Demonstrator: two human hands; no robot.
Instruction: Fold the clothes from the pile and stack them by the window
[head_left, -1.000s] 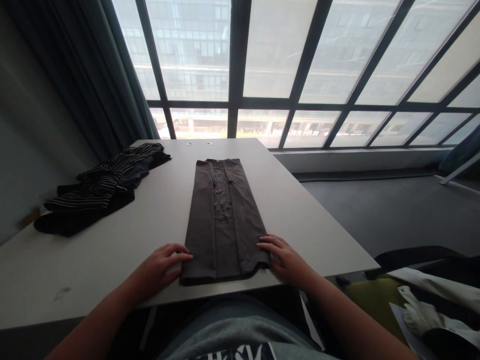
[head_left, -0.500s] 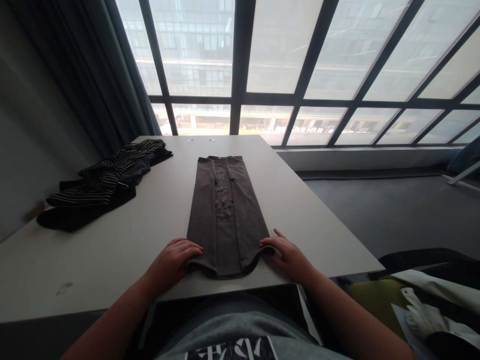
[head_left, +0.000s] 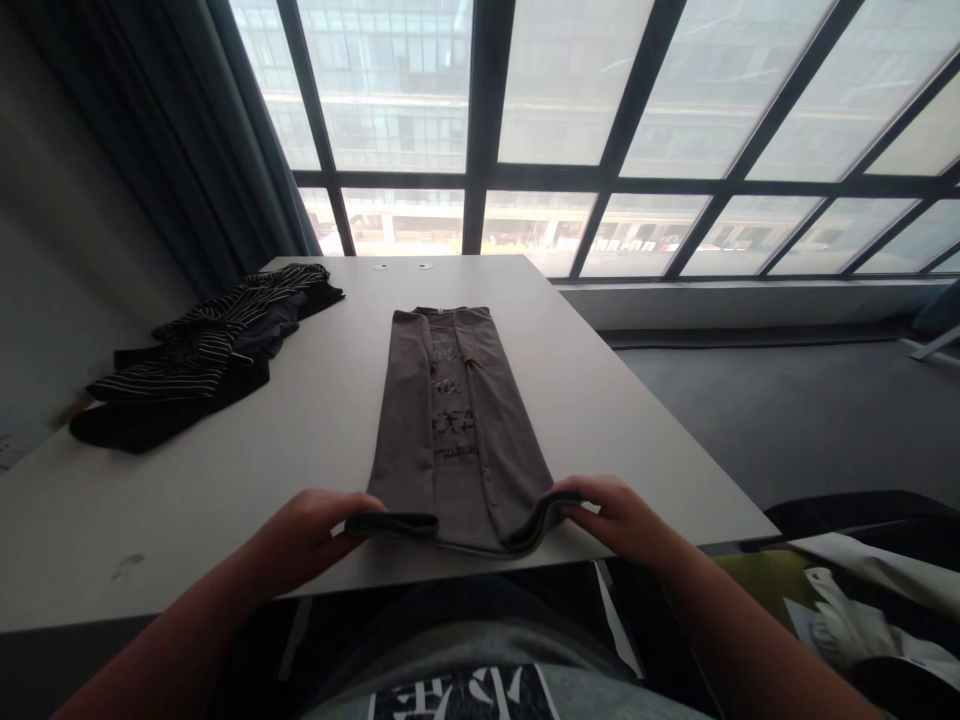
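A grey-brown garment (head_left: 450,410), folded into a long narrow strip with faint print down its middle, lies lengthwise on the white table (head_left: 300,440). My left hand (head_left: 304,535) pinches the near left corner of the garment, fingers closed on the cloth. At the near right corner, my right hand (head_left: 619,520) is closed on the fabric as well. The near hem is lifted slightly off the table between both hands.
A heap of black and striped clothes (head_left: 202,360) lies at the table's left side. Dark curtains (head_left: 150,150) hang left of a large window (head_left: 600,110). A white cloth and other items (head_left: 847,610) lie low at the right.
Both hands went from resting beside the near hem to gripping its corners, and the near end of the garment has risen off the table.
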